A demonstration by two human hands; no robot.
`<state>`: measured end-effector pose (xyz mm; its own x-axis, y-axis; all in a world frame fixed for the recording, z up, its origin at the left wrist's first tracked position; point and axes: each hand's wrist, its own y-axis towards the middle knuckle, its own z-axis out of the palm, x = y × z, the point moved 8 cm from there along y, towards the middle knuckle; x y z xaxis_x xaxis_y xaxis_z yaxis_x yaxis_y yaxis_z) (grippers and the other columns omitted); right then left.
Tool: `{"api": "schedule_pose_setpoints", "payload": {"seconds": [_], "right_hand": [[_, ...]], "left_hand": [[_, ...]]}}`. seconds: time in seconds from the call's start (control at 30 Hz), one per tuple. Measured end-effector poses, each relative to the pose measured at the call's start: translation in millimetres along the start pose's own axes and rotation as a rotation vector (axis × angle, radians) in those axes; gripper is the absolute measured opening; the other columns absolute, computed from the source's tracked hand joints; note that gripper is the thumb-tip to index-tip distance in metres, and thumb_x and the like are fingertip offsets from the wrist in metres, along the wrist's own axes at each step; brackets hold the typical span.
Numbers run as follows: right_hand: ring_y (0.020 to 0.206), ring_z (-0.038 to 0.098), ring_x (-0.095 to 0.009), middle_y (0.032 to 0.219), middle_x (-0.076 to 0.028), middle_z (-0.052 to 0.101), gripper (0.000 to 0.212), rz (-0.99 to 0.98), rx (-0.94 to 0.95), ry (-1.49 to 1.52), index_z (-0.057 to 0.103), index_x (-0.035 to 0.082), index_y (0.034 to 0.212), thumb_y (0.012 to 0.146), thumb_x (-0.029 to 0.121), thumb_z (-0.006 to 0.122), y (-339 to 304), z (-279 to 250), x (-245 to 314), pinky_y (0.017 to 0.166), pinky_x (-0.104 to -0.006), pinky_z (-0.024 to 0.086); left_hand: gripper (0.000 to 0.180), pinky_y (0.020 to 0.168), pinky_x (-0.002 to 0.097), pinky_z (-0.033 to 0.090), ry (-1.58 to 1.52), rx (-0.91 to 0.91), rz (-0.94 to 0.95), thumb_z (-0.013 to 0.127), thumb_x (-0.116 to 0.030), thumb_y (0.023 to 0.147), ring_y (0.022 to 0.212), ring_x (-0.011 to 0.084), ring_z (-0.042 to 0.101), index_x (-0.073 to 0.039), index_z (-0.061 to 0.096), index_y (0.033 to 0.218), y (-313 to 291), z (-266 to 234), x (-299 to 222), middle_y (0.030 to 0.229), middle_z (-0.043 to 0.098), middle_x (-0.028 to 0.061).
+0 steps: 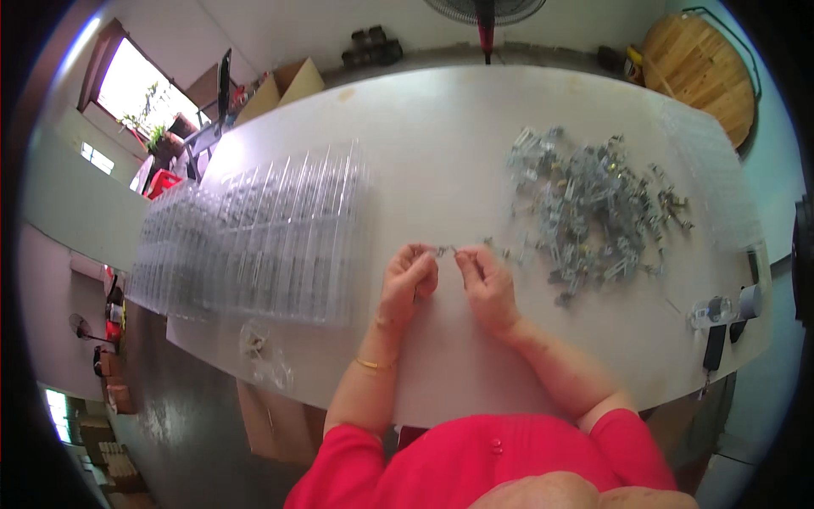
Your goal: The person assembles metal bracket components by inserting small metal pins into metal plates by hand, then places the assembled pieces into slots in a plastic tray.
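Note:
Above the middle of the white table [441, 356], both of my hands meet around a small metal part [444, 249]. My left hand [410, 276] is closed on one end of it, thumb against curled fingers. From the other side, my right hand [486, 284] pinches it between thumb and fingertips. The part is too small and blurred to tell its exact kind. A loose pile of small grey metal parts [585, 208] spreads to the right of my hands. On the left stand rows of clear plastic trays [288, 237] with small grey pieces visible through them.
More clear plastic trays [712, 174] lie along the right edge. A clear cup [708, 314] and a black strap-like item [714, 349] sit at the near right. A plastic bag [264, 352] rests at the near left. Beyond the table stands a fan [486, 13].

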<state>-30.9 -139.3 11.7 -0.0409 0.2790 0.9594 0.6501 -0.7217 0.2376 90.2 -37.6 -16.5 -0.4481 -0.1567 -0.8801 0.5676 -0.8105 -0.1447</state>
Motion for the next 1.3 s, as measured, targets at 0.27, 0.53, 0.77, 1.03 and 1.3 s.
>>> {"api": "schedule_pose_setpoints", "payload": {"seconds": [0.27, 0.53, 0.77, 1.03, 1.3], "right_hand": [[0.057, 0.044, -0.007, 0.064, -0.001, 0.051, 0.006, 0.035, 0.058, 0.08, 0.061, 0.006, 0.103, 0.1, 0.011, 0.061, -4, 8, -1, 0.051, -0.0267, 0.038], [0.054, 0.049, -0.01, 0.062, -0.004, 0.056, 0.008, 0.05, 0.054, -0.015, 0.061, 0.005, 0.103, 0.098, 0.012, 0.062, -2, 2, -5, 0.052, -0.0298, 0.041], [0.065, 0.058, -0.013, 0.075, -0.007, 0.063, 0.014, 0.122, 0.13, 0.153, 0.061, 0.005, 0.108, 0.099, 0.007, 0.05, 0, 16, -10, 0.059, -0.0301, 0.047], [0.078, 0.06, -0.012, 0.09, -0.005, 0.065, 0.018, 0.368, 0.238, 0.51, 0.062, 0.0, 0.103, 0.098, 0.011, 0.048, -3, 13, -25, 0.072, -0.0277, 0.05], [0.084, 0.059, -0.01, 0.092, -0.002, 0.064, 0.009, 0.417, 0.224, 0.535, 0.061, 0.005, 0.098, 0.099, 0.013, 0.058, 0, 14, -28, 0.078, -0.0269, 0.049]], "left_hand": [[0.013, 0.048, 0.0207, 0.029, -0.049, 0.043, 0.046, 0.059, -0.015, 0.101, 0.053, 0.0055, 0.038, -0.006, 0.056, 0.11, -2, -1, -2, 0.07, 0.052, -0.0014], [0.015, 0.051, 0.0199, 0.034, 0.099, 0.051, 0.103, 0.063, -0.011, 0.098, 0.059, 0.0045, 0.046, -0.004, 0.056, 0.11, -1, 2, -6, 0.074, 0.058, -0.0009], [0.026, 0.069, 0.0211, 0.047, 0.288, 0.093, 0.117, 0.066, -0.009, 0.096, 0.079, 0.0074, 0.058, -0.004, 0.051, 0.116, -5, 6, -7, 0.088, 0.064, 0.0022], [0.028, 0.07, 0.0222, 0.046, 0.303, 0.186, 0.021, 0.067, -0.013, 0.096, 0.08, 0.0072, 0.057, -0.007, 0.048, 0.116, -5, 7, 12, 0.093, 0.064, 0.0032], [0.03, 0.068, 0.0223, 0.045, 0.278, 0.361, 0.029, 0.071, -0.023, 0.095, 0.079, 0.0077, 0.055, -0.007, 0.05, 0.109, -12, 26, 14, 0.089, 0.061, 0.0006]]}}
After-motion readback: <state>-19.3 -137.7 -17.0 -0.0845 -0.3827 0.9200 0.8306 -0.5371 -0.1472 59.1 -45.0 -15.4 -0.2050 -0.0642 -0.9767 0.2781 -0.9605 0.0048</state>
